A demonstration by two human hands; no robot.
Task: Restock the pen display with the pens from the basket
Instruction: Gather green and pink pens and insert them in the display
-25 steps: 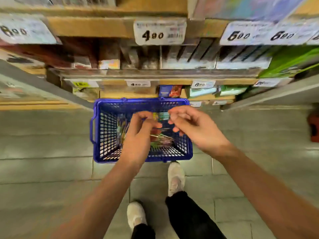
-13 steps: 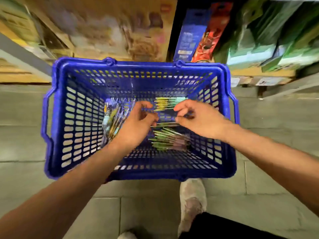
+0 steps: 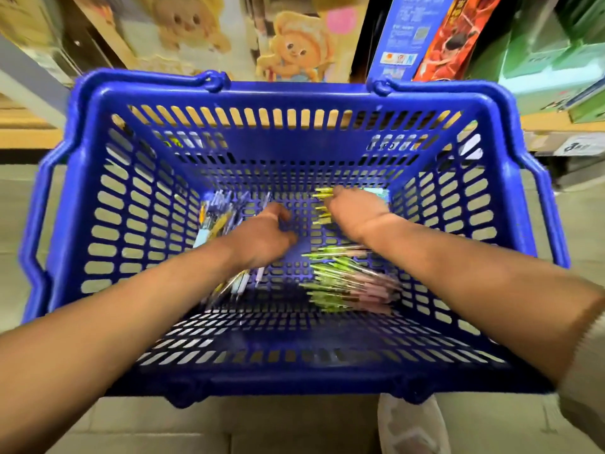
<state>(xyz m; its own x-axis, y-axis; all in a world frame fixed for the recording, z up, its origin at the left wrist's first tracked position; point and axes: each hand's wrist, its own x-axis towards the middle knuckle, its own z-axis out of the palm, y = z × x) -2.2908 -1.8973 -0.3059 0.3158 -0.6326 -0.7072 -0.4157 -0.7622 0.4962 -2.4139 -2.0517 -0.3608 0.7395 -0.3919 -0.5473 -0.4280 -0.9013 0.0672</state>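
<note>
Inside basket (image 3: 294,93), pens (image 3: 347,283) under left hand (image 3: 262,239), right hand (image 3: 355,209).

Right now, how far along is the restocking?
Done: nothing visible; the pen display is out of view. In hand: both hands are inside the blue basket; the right hand covers the yellow-tipped pens, the left hand is beside the blue pens, grips too blurred to judge. Left: those and the green-and-pink pens all lie on the basket floor, awaiting shelving.

The grey tiled floor (image 3: 262,430) carried a blue plastic basket (image 3: 262,378), standing close to the foot of the shelving (image 3: 540,126); a white shoe (image 3: 409,427) stood at the basket's near edge.
</note>
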